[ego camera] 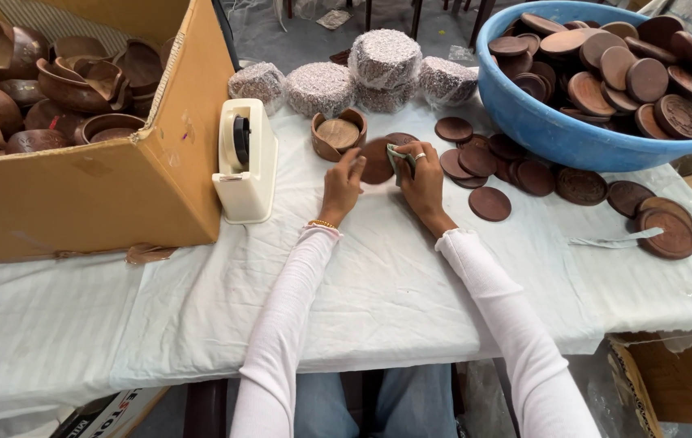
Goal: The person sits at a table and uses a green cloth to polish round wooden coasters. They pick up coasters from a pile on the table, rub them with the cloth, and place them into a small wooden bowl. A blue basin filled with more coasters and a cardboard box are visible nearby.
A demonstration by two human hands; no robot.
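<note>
You've got four round bundles wrapped in clear plastic (384, 58), one blue plastic basin (557, 130), one cream tape dispenser (245, 161), one brown cardboard box (111, 191) and one lidless round wooden bowl (338, 134).

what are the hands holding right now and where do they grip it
The left hand steadies a round brown wooden disc by its left edge. The right hand presses a small greenish pad against the disc's right side.

round brown wooden disc (376, 161), tilted, hand-held
</note>
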